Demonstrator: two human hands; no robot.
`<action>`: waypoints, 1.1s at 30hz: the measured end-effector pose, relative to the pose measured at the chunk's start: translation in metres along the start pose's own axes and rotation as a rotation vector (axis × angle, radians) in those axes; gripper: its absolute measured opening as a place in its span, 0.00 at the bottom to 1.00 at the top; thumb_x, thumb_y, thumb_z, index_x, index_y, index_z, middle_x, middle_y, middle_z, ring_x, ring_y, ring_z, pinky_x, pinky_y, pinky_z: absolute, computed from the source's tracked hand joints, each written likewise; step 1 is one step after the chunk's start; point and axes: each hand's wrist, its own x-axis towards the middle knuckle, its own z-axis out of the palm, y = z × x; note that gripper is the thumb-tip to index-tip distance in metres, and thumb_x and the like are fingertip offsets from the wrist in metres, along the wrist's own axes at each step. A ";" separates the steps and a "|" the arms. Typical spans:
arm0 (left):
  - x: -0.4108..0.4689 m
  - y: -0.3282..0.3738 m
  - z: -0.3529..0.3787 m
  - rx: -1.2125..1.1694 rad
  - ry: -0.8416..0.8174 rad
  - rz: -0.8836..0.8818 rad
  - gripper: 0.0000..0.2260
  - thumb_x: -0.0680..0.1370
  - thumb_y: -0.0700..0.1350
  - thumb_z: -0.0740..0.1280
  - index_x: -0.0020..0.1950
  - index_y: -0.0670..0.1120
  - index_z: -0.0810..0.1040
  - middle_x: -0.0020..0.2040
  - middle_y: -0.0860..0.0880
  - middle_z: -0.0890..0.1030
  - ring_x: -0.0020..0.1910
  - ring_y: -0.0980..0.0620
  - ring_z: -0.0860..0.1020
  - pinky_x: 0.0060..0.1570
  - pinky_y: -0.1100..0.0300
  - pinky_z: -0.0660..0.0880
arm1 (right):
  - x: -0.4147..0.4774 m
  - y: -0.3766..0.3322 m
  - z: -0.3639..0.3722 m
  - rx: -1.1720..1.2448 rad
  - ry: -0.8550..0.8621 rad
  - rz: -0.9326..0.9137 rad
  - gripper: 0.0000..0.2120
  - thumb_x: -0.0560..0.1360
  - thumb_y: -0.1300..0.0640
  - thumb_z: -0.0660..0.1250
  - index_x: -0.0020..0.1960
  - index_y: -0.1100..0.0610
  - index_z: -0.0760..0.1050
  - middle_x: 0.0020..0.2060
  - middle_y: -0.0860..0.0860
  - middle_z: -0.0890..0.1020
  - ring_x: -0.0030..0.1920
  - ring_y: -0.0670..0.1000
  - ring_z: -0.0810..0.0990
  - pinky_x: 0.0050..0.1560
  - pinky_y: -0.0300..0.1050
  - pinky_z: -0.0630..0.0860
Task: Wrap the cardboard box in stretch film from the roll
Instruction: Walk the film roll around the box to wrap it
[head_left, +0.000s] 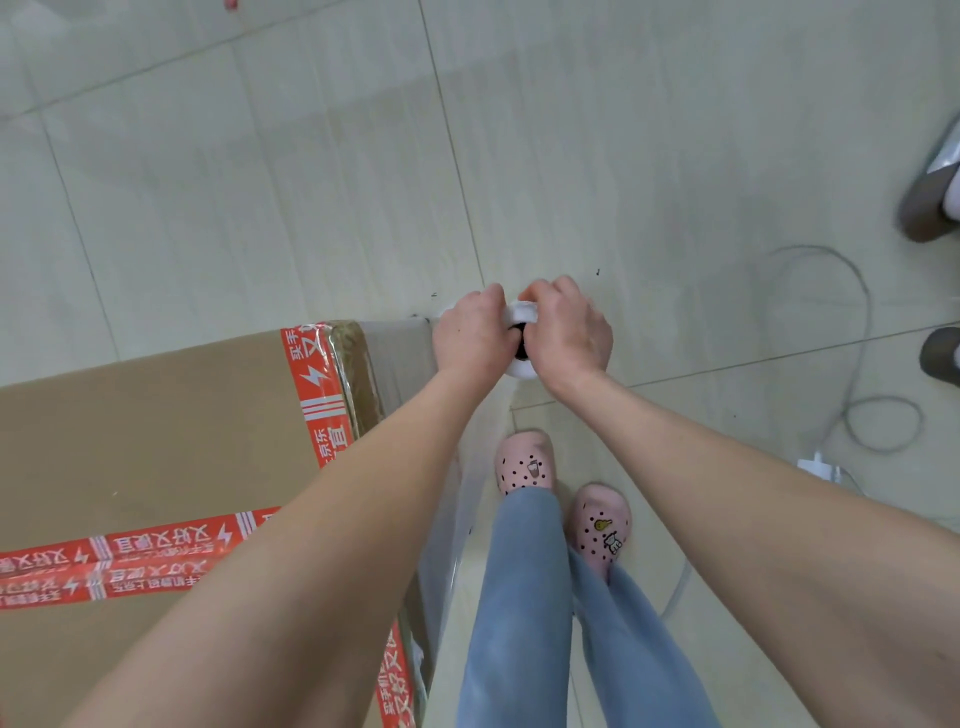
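head view, looking straight down. both arms reach forward and meet just past the far right corner of the cardboard box (156, 441).

left hand (475, 335): fingers curled over the upper end of the roll (521, 313), gripping it from the left. right hand (566, 332): fingers curled over the same end from the right, also gripping. the knuckles of the two hands nearly touch. between them a strip of the white roll shows, with the dark hole of its core. the roll stands about upright; its lower part is hidden under the hands and wrists.

box: brown, large, fills the lower left of the view and stands on the tiled floor (311, 182). red tape (322, 384) with white print runs along its top edges and in a double band across the top nearer the person.

film (447, 561): a clear sheet runs from the roll back toward the person along the right side of the box. it looks cloudy and creased lower down. cannot tell if it touches the box along the whole side.

the person stands just beside the box's right side: blue jeans (519, 597), pink clogs (524, 462) with black dots. right of the feet a white cable (862, 312) loops on the floor near a small white charger (818, 465). at the right edge, dark shoes (930, 208) of another person, partly cut off.
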 end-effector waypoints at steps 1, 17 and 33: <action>0.000 -0.003 -0.003 -0.035 0.011 -0.033 0.07 0.72 0.44 0.64 0.47 0.43 0.73 0.44 0.45 0.78 0.43 0.43 0.76 0.35 0.56 0.63 | 0.003 -0.006 0.000 -0.005 0.001 -0.018 0.15 0.74 0.62 0.61 0.58 0.50 0.74 0.56 0.51 0.74 0.55 0.54 0.73 0.40 0.45 0.64; 0.025 0.001 -0.028 0.052 -0.034 0.099 0.09 0.74 0.41 0.62 0.54 0.44 0.73 0.48 0.45 0.74 0.43 0.43 0.75 0.36 0.55 0.66 | 0.023 -0.022 -0.008 0.083 -0.059 0.103 0.13 0.73 0.62 0.61 0.56 0.51 0.73 0.54 0.51 0.75 0.43 0.53 0.72 0.40 0.44 0.64; 0.058 -0.022 -0.063 -0.352 0.003 -0.458 0.13 0.72 0.46 0.67 0.53 0.41 0.72 0.50 0.45 0.78 0.47 0.44 0.76 0.39 0.56 0.67 | 0.075 -0.065 -0.026 0.164 -0.208 0.082 0.17 0.74 0.56 0.63 0.62 0.53 0.69 0.56 0.53 0.76 0.53 0.56 0.77 0.44 0.44 0.68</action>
